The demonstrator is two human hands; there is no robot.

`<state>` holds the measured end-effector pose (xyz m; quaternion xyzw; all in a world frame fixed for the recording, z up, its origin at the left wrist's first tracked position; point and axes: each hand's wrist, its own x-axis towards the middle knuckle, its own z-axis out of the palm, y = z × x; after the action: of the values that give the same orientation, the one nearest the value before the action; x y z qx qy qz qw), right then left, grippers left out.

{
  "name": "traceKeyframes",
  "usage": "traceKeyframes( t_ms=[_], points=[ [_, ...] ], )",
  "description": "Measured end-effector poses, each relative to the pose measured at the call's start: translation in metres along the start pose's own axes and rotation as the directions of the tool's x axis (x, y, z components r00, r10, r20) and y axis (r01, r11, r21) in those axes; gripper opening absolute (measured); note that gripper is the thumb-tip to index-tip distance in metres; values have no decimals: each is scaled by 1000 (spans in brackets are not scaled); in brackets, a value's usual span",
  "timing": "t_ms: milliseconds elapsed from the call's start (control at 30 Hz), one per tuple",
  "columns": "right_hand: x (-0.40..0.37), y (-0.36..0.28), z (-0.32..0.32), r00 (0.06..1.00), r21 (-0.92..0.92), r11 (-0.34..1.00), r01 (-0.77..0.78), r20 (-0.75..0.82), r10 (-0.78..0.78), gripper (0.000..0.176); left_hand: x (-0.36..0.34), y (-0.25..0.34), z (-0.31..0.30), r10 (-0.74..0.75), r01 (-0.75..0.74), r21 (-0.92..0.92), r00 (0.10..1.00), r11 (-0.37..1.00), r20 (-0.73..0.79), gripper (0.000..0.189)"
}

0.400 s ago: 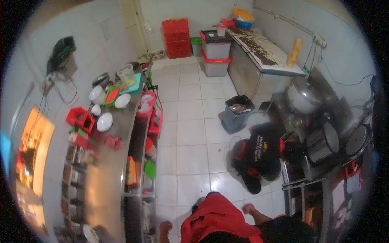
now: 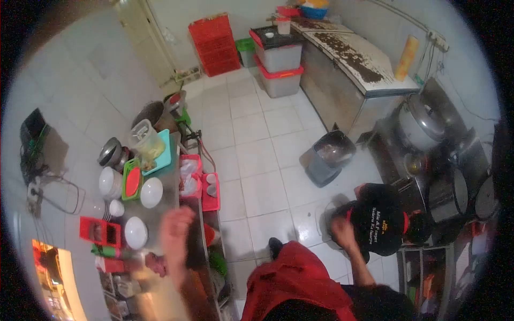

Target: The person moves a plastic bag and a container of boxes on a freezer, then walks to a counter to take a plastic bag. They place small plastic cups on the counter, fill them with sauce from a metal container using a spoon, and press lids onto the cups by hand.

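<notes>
My left hand (image 2: pixel 178 227) is raised over the edge of the steel counter (image 2: pixel 166 206), blurred, its fingers too smeared to read. White bowls (image 2: pixel 136 232) and a dark pinkish cloth (image 2: pixel 156 264) lie nearby on the counter. My right hand (image 2: pixel 342 229) hangs over the floor, close to a crouching person in a black shirt (image 2: pixel 379 219); its finger shape is unclear. Whether either hand holds something cannot be made out. Below me a red apron (image 2: pixel 289 273) covers my front.
A grey bin (image 2: pixel 330 158) stands on the tiled floor. Beyond are a worn white chest (image 2: pixel 348 56), lidded tubs (image 2: pixel 278 69) and red crates (image 2: pixel 215 45). On the right, a large lidded pot (image 2: pixel 422 123) sits on the stove.
The view has shifted and tilted. My left hand has risen from low beside the apron to above the counter edge. My right hand has moved up and forward, nearer the crouching person.
</notes>
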<state>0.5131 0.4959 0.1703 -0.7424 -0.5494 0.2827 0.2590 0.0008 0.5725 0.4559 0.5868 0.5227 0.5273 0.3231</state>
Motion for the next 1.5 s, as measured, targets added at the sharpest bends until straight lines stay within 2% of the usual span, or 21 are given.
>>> traceKeyframes(
  t_ms=[33, 67, 100, 133, 167, 200, 233, 267, 300, 367, 433, 533, 833, 1033, 1133, 1233, 1300, 1400, 1500],
  points=[
    [58, -107, -44, 983, 128, 985, 119, -154, -99, 23, 36, 58, -13, 263, -252, 185, 964, 950, -36, 30],
    [101, -208, -90, 952, 267, 936, 231, -260, -161, 20, 57, 106, -32, 457, -406, 246, 866, 880, -206, 32],
    [125, -296, -140, 814, 191, 828, 528, -390, -429, 24, 78, 126, -42, 619, -524, 334, 703, 783, -350, 34],
    [146, -351, -176, 661, 184, 669, 720, -477, -580, 30, 101, 137, -49, 736, -613, 406, 563, 677, -376, 34],
    [165, -406, -199, 317, 63, 369, 927, -655, -685, 35, 121, 142, -53, 831, -708, 438, 444, 554, -334, 34],
    [181, -450, -218, 79, 5, 115, 993, -755, -651, 44, 146, 142, -51, 877, -749, 458, 375, 478, -301, 34],
    [197, -471, -238, -81, -30, -99, 995, -828, -555, 39, 172, 136, -47, 897, -770, 463, 344, 438, -277, 34],
    [212, -494, -245, -258, -131, -260, 957, -796, -547, 39, 199, 127, -44, 910, -786, 462, 321, 411, -264, 34],
    [227, -526, -248, -368, -171, -368, 914, -732, -574, 39, 229, 117, -40, 915, -797, 453, 313, 400, -256, 34],
    [260, -565, -239, -476, -199, -473, 858, -653, -590, 39, 288, 96, -39, 922, -817, 432, 298, 381, -247, 34],
    [297, -596, -228, -521, -195, -524, 829, -611, -596, 39, 350, 77, -38, 919, -825, 412, 302, 386, -255, 34],
    [357, -628, -228, -522, -213, -504, 837, -586, -619, 39, 442, 60, -28, 904, -841, 345, 343, 417, -257, 34],
    [567, -690, -246, -591, -215, -567, 795, -483, -646, 38, 696, 1, 86, 840, -844, 235, 371, 483, -395, 33],
    [731, -746, -280, -525, -255, -470, 845, -557, -643, 38, 875, 14, 110, 851, -841, 225, 409, 492, -329, 33],
    [809, -772, -296, -523, -195, -521, 831, -591, -614, 38, 932, 26, 120, 851, -813, 290, 414, 506, -323, 33],
    [883, -803, -295, -475, -103, -531, 841, -610, -634, 37, 982, 23, 118, 826, -770, 321, 451, 552, -338, 32],
    [923, -814, -285, -492, -70, -583, 810, -623, -608, 37, 1009, 9, 125, 830, -755, 358, 442, 549, -340, 32],
    [980, -814, -254, -632, -146, -706, 693, -594, -497, 37, 1065, -38, 142, 862, -776, 395, 370, 491, -346, 32],
    [1093, -842, -228, -592, -74, -666, 742, -538, -600, 37, 1184, -102, 160, 833, -773, 348, 400, 531, -383, 32]
  ],
)
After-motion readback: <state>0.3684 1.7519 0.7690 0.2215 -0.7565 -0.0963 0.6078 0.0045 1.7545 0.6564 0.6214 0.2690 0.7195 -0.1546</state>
